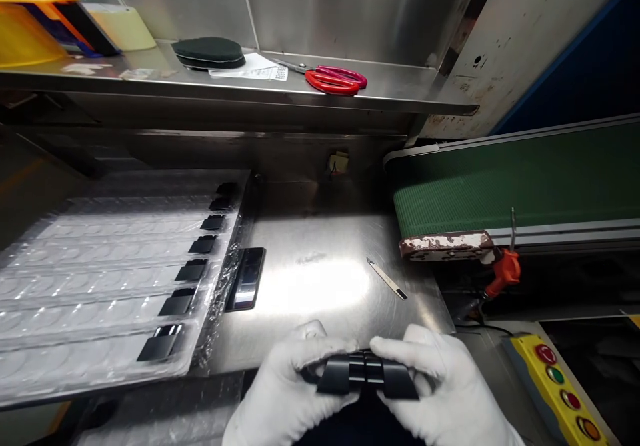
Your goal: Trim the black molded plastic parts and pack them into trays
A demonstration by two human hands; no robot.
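At the bottom centre, both my hands wear white gloves. My left hand (295, 386) closes its thumb and fingers around a glossy black plastic part (335, 374). A similar black plastic part (397, 378) is gripped in my right hand (440, 379). The two parts meet end to end in the middle; whether they are joined I cannot tell. Several black parts like them, one of them (160, 344) nearest me, line the right side of a clear plastic tray (187, 363) at the left. Beyond my hands a slim pale blade-like tool (386, 277) lies on the metal table (300, 339).
A black phone (246, 279) lies beside the tray. Red-handled scissors (333, 81), a dark round pad (209, 53) and yellow tape (120, 27) sit on a shelf (400, 96). On the right are a green conveyor belt (525, 179), an orange fitting (505, 271) and a yellow button box (555, 386).
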